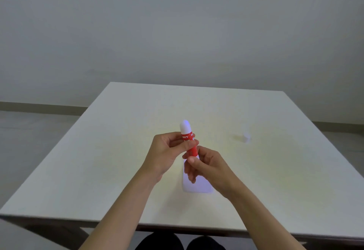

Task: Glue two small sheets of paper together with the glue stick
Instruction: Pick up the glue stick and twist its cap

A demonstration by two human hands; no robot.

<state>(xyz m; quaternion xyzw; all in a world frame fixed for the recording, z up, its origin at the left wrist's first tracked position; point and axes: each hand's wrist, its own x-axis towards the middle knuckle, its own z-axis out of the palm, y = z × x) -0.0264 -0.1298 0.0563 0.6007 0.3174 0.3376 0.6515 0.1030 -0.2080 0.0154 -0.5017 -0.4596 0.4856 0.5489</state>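
A red glue stick (189, 143) with a white rounded top is held upright above the middle of the table. My left hand (164, 153) grips its upper red body. My right hand (204, 165) pinches its lower end. Beneath my hands a small white paper sheet (199, 185) lies flat on the table; my right hand hides part of it, and I cannot tell whether it is one sheet or two stacked. A small white cap-like object (246, 137) sits on the table to the right.
The pale table (98, 171) stands before a plain grey wall, with grey floor to the left and right. Its front edge runs across the bottom of the view, with my dark-clothed knees below it.
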